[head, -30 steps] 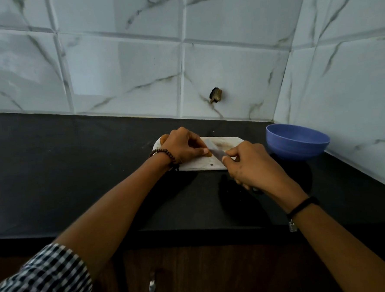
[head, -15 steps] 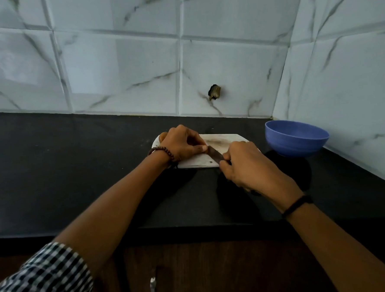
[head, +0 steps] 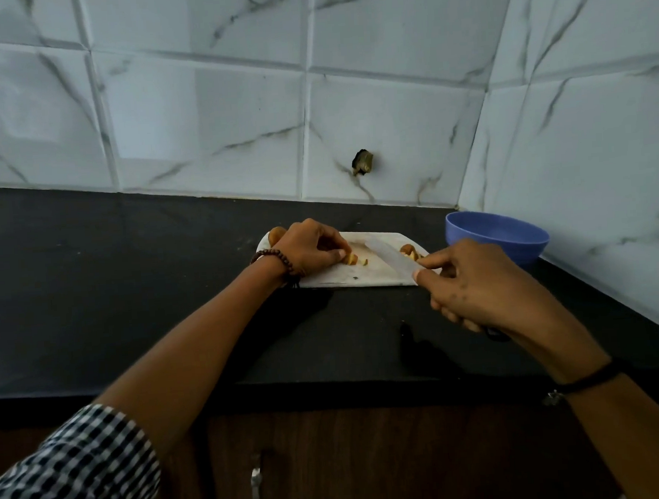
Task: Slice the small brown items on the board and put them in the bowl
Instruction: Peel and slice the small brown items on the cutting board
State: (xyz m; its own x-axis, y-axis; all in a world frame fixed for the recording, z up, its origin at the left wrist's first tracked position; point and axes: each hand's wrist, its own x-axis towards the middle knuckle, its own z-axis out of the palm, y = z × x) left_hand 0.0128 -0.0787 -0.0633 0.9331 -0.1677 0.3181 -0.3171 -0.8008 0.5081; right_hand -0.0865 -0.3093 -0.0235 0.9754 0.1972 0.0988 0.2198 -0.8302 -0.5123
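Your left hand (head: pixel 308 248) pinched a small brown item (head: pixel 351 258) in curled fingertips near the middle of the white cutting board (head: pixel 360 277), cut end facing right, with a thin slice (head: pixel 364 262) lying just beside it. Your right hand (head: pixel 472 283) was wrapped round the handle of a knife (head: pixel 388 257), forefinger stretched along the back of the pale blade, which slanted across the board's right half. Whether its edge touched the board could not be told. More cut pieces (head: pixel 409 251) lay beyond the blade near the board's right edge, and a second brown item (head: pixel 277 233) showed behind your left hand at the far left corner. The blue bowl (head: pixel 497 235) stood on the black counter (head: pixel 130 300) just right of the board, near the tiled corner.
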